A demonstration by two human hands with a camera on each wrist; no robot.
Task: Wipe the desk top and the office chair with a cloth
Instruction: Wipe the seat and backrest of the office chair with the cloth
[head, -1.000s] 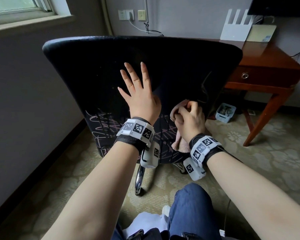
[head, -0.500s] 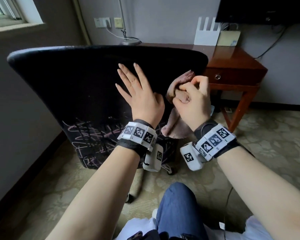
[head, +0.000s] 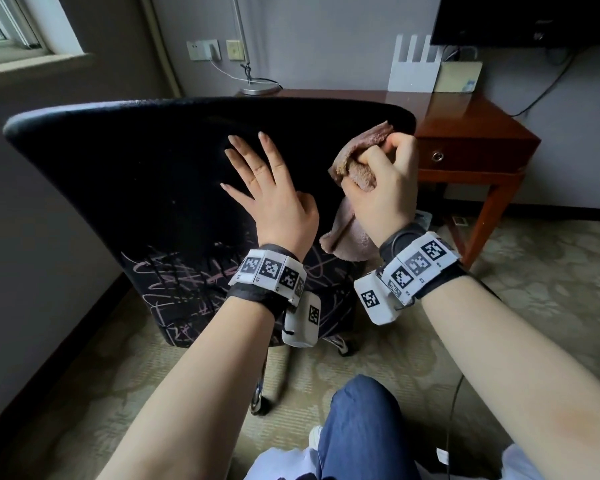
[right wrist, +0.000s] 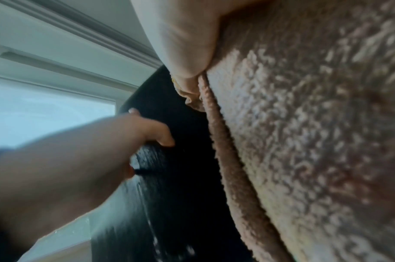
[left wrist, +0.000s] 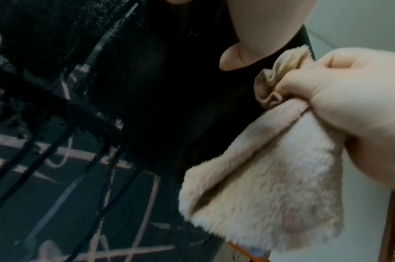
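The black office chair (head: 146, 168) faces away, its mesh back filling the middle of the head view. My left hand (head: 267, 192) lies flat on that back with straight, spread fingers. My right hand (head: 381, 181) grips a bunched pinkish-beige fluffy cloth (head: 354, 157) near the chair back's upper right edge; the cloth's loose end hangs below the fist (left wrist: 270, 195). In the right wrist view the cloth (right wrist: 315, 141) fills the right side, beside the dark chair back (right wrist: 181, 159). The reddish wooden desk (head: 465, 119) stands behind the chair at the right.
On the desk stand a lamp base (head: 258, 88), a white router (head: 413, 71) and a small card stand (head: 459, 76). A dark screen (head: 527, 19) hangs above. A wall and window (head: 4, 26) close the left. Patterned carpet (head: 551, 271) lies to the right. My knee (head: 361, 420) is below.
My right hand has carried the cloth up the chair back, from low beside the left wrist to near the top right edge. The left hand stays flat on the back.
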